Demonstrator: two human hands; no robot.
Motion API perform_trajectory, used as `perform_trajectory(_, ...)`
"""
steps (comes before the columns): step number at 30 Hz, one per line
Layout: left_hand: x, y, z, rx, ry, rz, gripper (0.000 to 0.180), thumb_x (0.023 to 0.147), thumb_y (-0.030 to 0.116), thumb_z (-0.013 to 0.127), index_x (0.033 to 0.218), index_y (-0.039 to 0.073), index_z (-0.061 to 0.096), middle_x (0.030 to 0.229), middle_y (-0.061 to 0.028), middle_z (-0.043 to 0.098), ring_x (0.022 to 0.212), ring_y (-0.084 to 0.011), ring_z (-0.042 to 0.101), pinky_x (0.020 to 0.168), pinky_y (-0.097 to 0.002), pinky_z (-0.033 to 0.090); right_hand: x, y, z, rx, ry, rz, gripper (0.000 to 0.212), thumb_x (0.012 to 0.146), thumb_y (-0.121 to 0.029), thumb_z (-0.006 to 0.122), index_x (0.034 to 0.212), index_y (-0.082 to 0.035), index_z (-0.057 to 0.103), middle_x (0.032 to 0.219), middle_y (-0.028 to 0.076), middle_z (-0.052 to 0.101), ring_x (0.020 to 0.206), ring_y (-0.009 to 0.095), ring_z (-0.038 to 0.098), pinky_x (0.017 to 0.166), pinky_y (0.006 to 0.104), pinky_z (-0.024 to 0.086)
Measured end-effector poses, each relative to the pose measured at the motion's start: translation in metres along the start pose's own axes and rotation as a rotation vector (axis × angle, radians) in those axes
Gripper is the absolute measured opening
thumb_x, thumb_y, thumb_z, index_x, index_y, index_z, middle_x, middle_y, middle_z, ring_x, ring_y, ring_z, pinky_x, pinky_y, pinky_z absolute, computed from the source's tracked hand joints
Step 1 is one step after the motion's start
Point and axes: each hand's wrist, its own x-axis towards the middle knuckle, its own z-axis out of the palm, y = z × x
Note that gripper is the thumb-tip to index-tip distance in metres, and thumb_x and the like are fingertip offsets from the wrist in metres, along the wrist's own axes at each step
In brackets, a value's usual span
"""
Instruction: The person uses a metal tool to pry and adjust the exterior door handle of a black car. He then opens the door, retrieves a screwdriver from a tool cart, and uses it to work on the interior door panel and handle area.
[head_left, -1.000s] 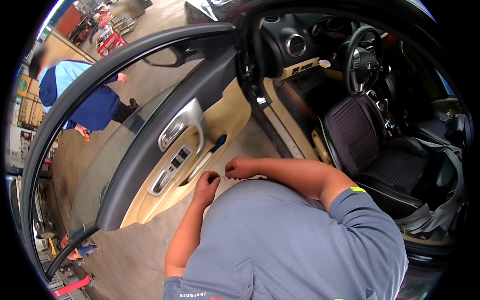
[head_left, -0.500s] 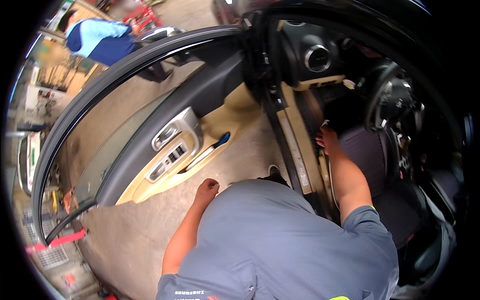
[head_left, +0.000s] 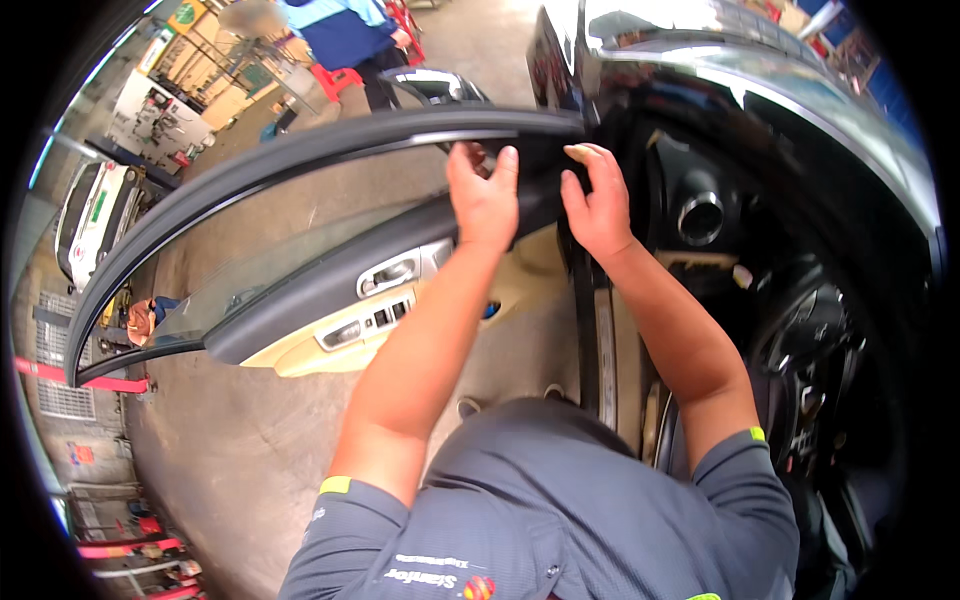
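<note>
Both of my hands are raised in front of me, near the front corner of an open black car door (head_left: 330,283). My left hand (head_left: 484,200) has thumb and fingers apart, just under the door's upper window frame (head_left: 400,123). Facing it, my right hand (head_left: 598,205) is beside the hinge end of the door, its thumb and fingers also apart. Nothing shows in either hand. Whether the fingertips touch the door trim cannot be made out. Part of the door's beige armrest with its window switches (head_left: 378,318) is hidden behind my left forearm.
To the right is the car's dark interior, with a steering wheel (head_left: 810,310), a round air vent (head_left: 700,218) and a door sill (head_left: 606,360). Beyond the door stands another person (head_left: 340,35) by a red stool (head_left: 338,82). A white car (head_left: 100,220) is at far left.
My right hand has left the seat area and come up to the door's front corner. My left hand has risen from beside my body to the window frame. My view has shifted.
</note>
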Motion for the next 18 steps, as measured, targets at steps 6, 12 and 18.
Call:
perform_trajectory(6,0.006,-0.009,0.069,-0.020,0.335,-0.003,0.043,0.087,0.015,0.074,0.117,-0.006,0.053,0.105,-0.0127,0.060,0.097,-0.0206,0.057,0.087,-0.0350,0.048,0.095,0.021,0.041,0.076,-0.336,0.124,0.029,0.093,-0.026,0.061,0.108,-0.002,0.067,0.107,0.018,0.067,0.102,0.037,0.063,0.089,0.0416,0.049)
perform_trajectory(12,0.001,0.006,0.063,0.089,0.465,-0.032,0.038,0.076,0.017,0.078,0.098,-0.002,0.055,0.099,-0.0189,0.054,0.094,-0.0369,0.053,0.087,-0.0423,0.044,0.087,0.033,0.063,0.194,-0.418,0.283,0.036,0.098,-0.032,0.057,0.111,0.001,0.067,0.104,0.018,0.069,0.098,0.030,0.065,0.090,0.0369,0.048)
perform_trajectory(18,0.012,-0.008,0.053,-0.134,0.403,0.061,0.037,0.075,0.016,0.080,0.089,0.000,0.050,0.092,-0.0153,0.050,0.082,-0.0308,0.052,0.075,-0.0384,0.046,0.092,0.025,0.060,0.214,-0.509,0.325,0.046,0.102,-0.039,0.052,0.115,0.003,0.064,0.102,0.011,0.067,0.097,0.017,0.059,0.091,0.0297,0.045)
